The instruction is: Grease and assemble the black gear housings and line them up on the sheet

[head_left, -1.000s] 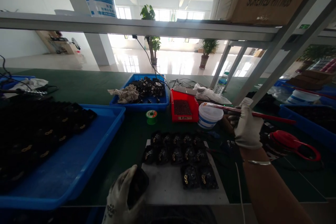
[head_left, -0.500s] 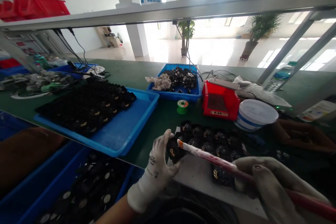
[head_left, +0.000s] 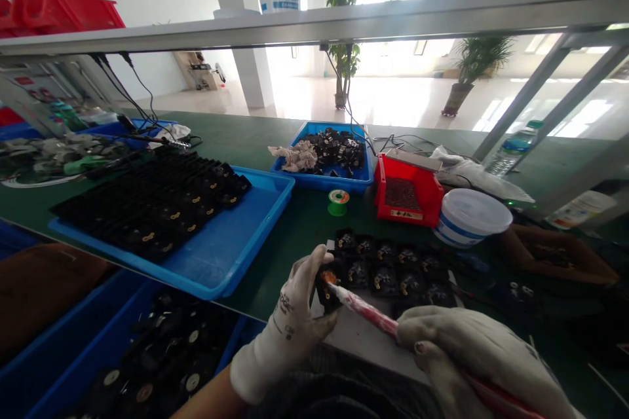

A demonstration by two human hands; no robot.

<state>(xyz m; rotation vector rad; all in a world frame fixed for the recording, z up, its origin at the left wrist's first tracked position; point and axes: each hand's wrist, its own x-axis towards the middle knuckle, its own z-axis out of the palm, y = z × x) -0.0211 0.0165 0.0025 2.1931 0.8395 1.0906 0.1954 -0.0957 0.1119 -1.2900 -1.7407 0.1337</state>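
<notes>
My left hand (head_left: 287, 324), in a white glove, grips a small square black part (head_left: 327, 304) between thumb and fingers. A brass-coloured figure-eight piece shows on its face. In my right hand (head_left: 459, 353), in a soiled whitish glove, is a brush (head_left: 366, 311) with a red handle partly wrapped in white. Its orange tip touches the face of the black part. Just behind, similar black parts (head_left: 384, 278) sit in rows on a white board (head_left: 368, 344). My right hand hides some of the rows.
At left, a blue tray (head_left: 211, 268) holds many black parts. Behind are a blue tray (head_left: 322, 180) of small pieces, a green solder spool (head_left: 337, 207), a red bin (head_left: 410, 215) and a white tub (head_left: 474, 216). Blue crates (head_left: 122, 304) stand lower left; a shelf (head_left: 314, 29) crosses overhead.
The brush tip has come down from the upper edge of the black part onto its face. My right hand has moved left and closer to the part. My left hand keeps its grip.
</notes>
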